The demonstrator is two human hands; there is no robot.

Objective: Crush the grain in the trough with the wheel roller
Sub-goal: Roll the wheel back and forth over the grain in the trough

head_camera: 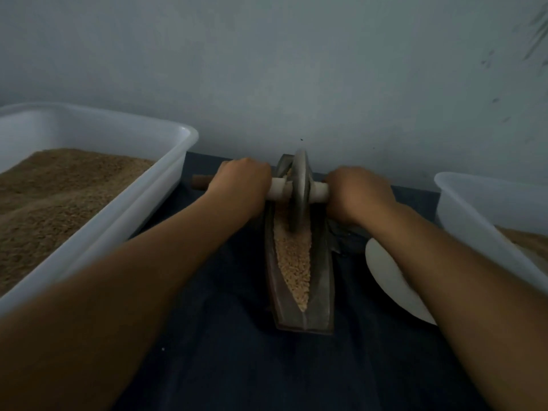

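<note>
My left hand (240,185) and right hand (357,194) gripping axle (278,188), fingers curled round it. Wheel roller (299,191) standing at trough's (321,280) 12 o'clock end; grain (293,262) lying along trough toward 6 o'clock.

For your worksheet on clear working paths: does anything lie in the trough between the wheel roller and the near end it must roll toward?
Nothing visible blocks it. Only the grain lies in the trough ahead of the wheel roller.

Grain workshop: grain-filled tubs (166,161), crushing trough (321,280).
</note>
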